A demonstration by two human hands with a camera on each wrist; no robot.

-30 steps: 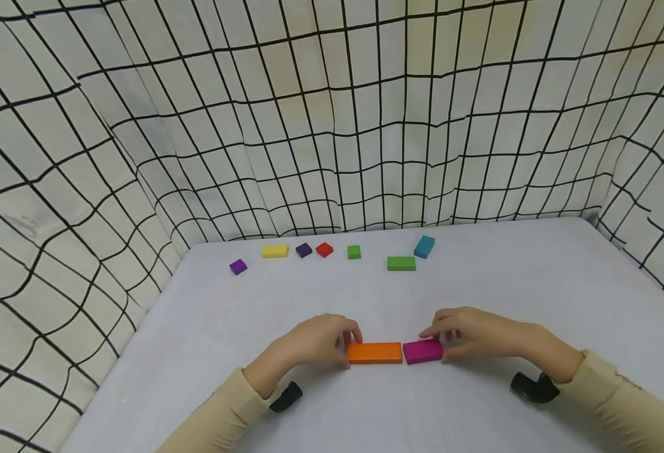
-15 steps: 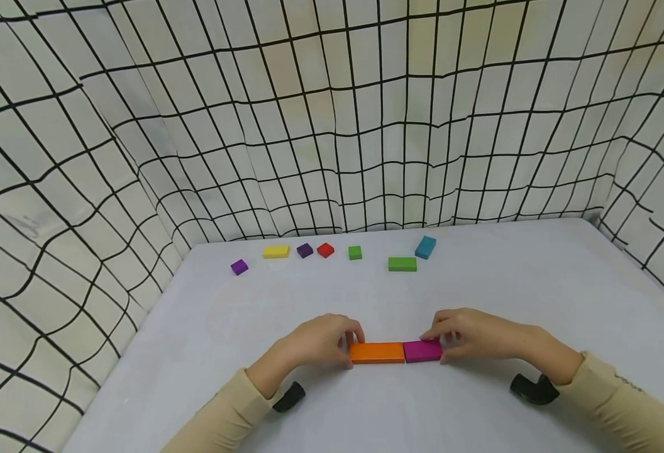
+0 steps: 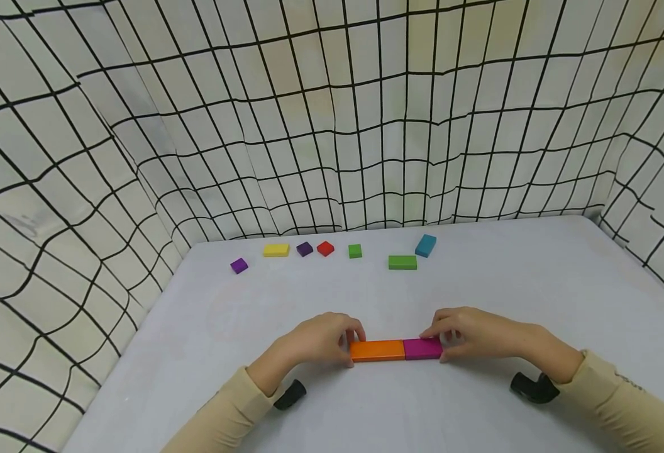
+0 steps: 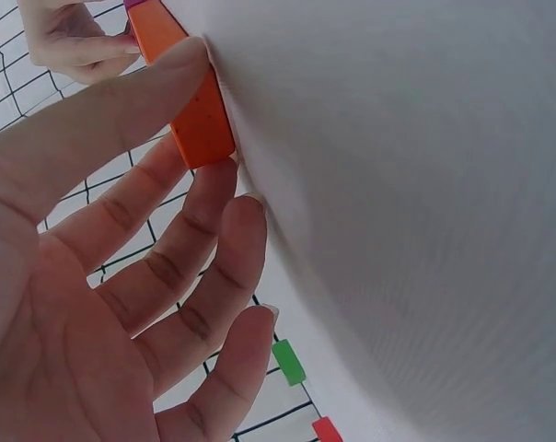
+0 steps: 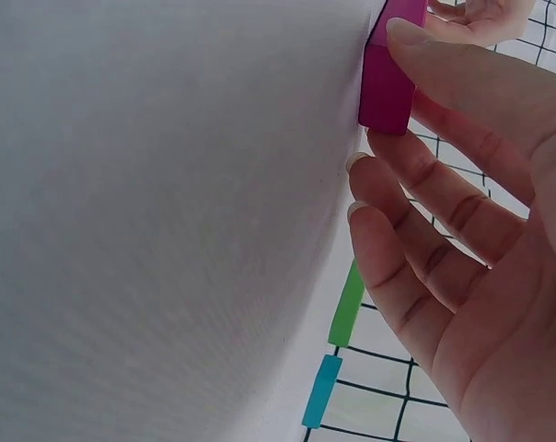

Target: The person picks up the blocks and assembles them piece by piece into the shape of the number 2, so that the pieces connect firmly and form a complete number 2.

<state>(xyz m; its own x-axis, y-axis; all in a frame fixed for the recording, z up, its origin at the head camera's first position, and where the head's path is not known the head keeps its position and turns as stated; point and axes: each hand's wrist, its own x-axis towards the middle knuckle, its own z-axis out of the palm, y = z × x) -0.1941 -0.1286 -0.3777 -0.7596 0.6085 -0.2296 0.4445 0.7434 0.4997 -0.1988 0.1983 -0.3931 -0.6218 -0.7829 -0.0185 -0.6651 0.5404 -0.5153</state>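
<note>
An orange block [image 3: 377, 351] and a shorter magenta block [image 3: 422, 349] lie end to end on the white table, in one straight row. My left hand [image 3: 323, 340] pinches the orange block near its left end; in the left wrist view the thumb lies along one long side of the orange block [image 4: 204, 129] and fingers stand at the other. At the row's other end my right hand [image 3: 473, 333] pinches the magenta block. The right wrist view shows the thumb on the near side of the magenta block [image 5: 388, 87], with the fingers behind it.
Along the table's back lie a purple block [image 3: 239, 265], a yellow block [image 3: 276, 250], a dark purple block [image 3: 305, 249], a red block [image 3: 325, 248], a small green block [image 3: 355, 251], a longer green block [image 3: 402, 262] and a blue block [image 3: 425, 245]. White netted walls surround the table.
The narrow gap between the orange and magenta blocks has closed. The orange block shifted slightly right with my left hand, and the magenta block straightened into line with it.
</note>
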